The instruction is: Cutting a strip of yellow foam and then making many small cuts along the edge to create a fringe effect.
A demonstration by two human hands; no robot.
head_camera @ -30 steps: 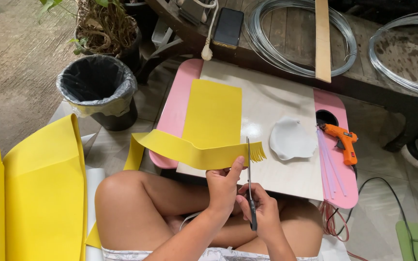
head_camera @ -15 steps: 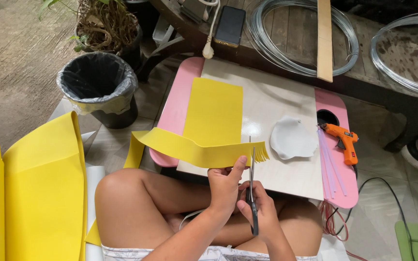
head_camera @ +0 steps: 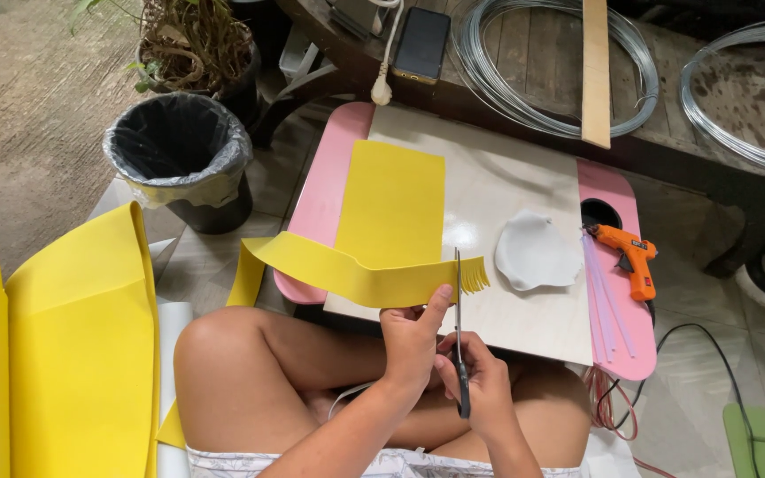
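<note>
The left hand (head_camera: 413, 341) grips the lower edge of a long yellow foam strip (head_camera: 347, 270). The right hand (head_camera: 480, 385) holds scissors (head_camera: 459, 327) upright, blades at the strip's fringed right end. Beyond the strip, a yellow sheet (head_camera: 393, 204) lies on the white board (head_camera: 506, 186); right of it, a white disc (head_camera: 535, 252) and an orange glue gun (head_camera: 632, 261).

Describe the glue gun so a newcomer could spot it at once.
Find the pink tray with the pale board on it. On its right pink edge, beside the white dish and clear sticks, lies the glue gun. It is the only orange thing there.
</note>
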